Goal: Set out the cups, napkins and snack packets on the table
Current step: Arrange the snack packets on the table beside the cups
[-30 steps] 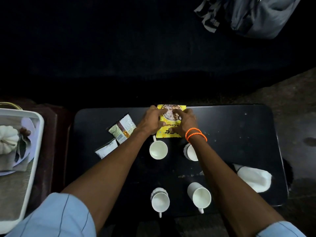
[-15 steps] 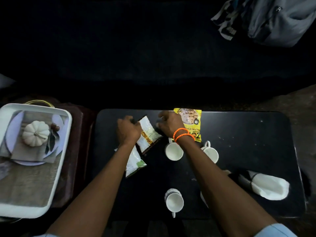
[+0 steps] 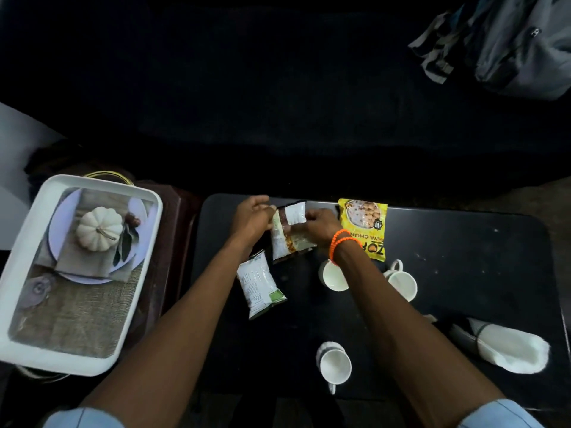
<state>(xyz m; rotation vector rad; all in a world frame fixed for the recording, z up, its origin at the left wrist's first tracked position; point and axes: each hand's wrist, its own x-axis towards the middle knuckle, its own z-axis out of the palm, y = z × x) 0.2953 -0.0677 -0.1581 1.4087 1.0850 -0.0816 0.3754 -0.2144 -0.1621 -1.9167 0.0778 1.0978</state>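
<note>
Three snack packets, both hands, left hand and right hand, pinching the brown-and-white foil packet, three white ceramic cups visible, white rectangular tray holding a white pumpkin

Tray left of table

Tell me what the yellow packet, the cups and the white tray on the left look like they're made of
Yellow packet: thin printed plastic film, glossy, since it creases and catches light. Cups: probably glazed white ceramic, going by the smooth thick rims and moulded handles, though hard plastic is possible. White tray: smooth matte white with rounded rim, likely plastic or enamelled metal; I cannot tell which.
</note>
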